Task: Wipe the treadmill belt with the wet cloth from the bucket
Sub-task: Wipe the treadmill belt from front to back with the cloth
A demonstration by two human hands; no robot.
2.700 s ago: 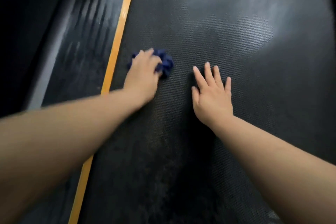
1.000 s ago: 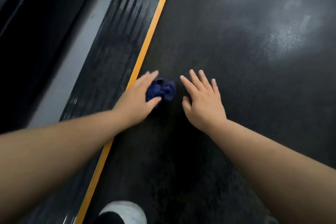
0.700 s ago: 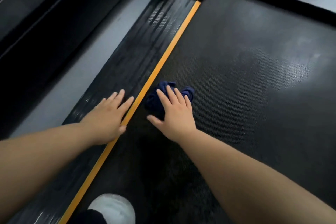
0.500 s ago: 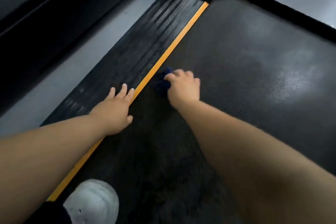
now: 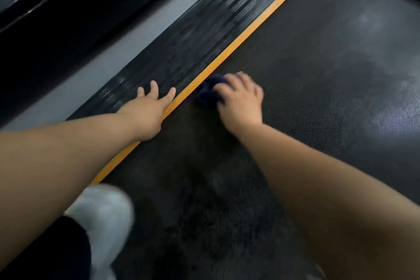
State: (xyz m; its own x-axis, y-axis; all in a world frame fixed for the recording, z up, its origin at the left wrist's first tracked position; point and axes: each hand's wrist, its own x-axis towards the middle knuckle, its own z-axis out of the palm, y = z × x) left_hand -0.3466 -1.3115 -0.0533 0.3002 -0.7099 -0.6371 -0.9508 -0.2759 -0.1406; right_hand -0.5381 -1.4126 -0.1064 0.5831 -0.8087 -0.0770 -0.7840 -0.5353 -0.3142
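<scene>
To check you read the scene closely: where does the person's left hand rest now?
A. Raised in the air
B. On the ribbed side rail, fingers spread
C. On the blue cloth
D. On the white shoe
B: the left hand lies flat on the ribbed side rail, while the right hand presses the blue cloth.

Our forearms bare, no sleeves in view, nothing on wrists. Our left hand (image 5: 148, 109) bare, no glove, no ring we can make out. Our right hand (image 5: 242, 98) bare too, blurred, details of fingers unclear. Near left: our white shoe (image 5: 106, 218), rounded toe, blurred; dark trouser leg (image 5: 56, 252) above it, colour hard to tell in shadow.
</scene>
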